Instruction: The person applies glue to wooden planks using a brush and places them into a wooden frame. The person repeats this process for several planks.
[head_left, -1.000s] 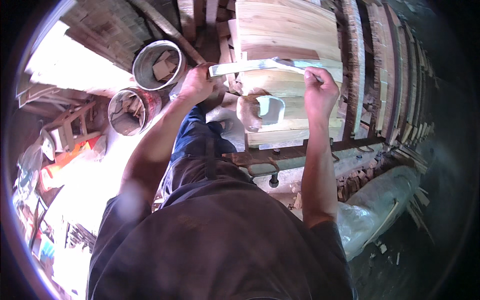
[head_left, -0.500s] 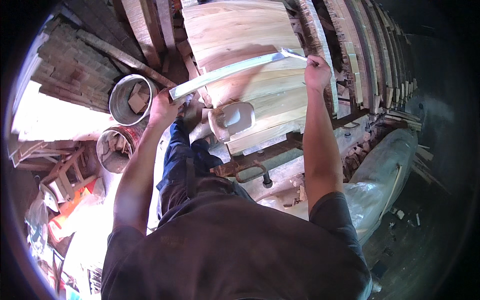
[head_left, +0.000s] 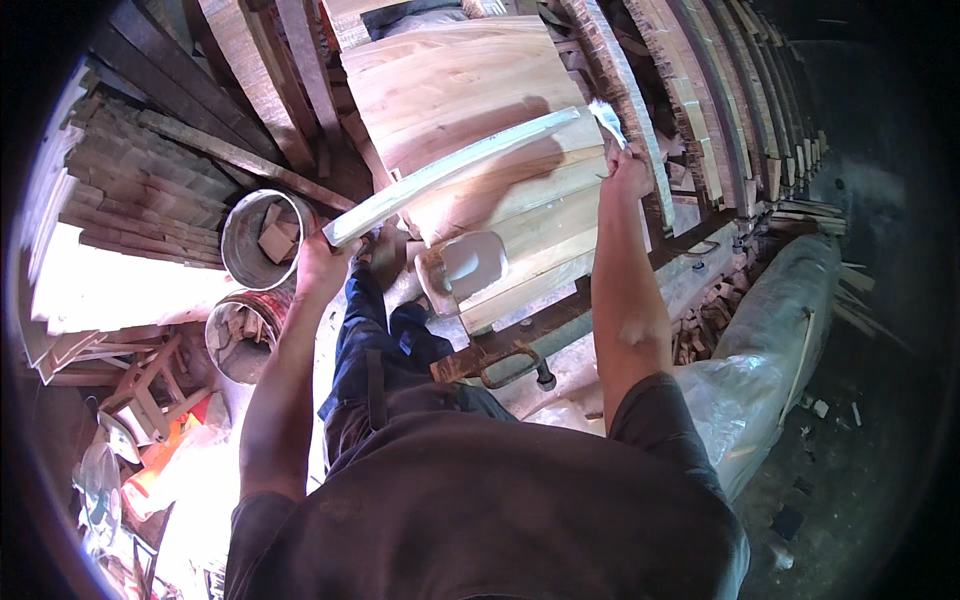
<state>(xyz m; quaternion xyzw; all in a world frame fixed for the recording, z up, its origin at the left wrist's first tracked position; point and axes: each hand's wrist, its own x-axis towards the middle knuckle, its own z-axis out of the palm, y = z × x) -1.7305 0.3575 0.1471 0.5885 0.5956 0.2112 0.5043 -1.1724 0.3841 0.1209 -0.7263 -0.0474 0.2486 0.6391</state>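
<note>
At your far left two buckets hold wood scraps. Your left hand has its grip closed around the lower end of the slat, which now slants higher across the panels than a second ago. Your right hand pinches a brush at the slat's upper end; its white coat looks like glue, so you are probably midway through spreading.

Both arms reach upward from the lower middle of the frame, elbows nearly straight. The left hand grips closed at centre left; the right hand is clenched higher, upper right of centre.
</note>
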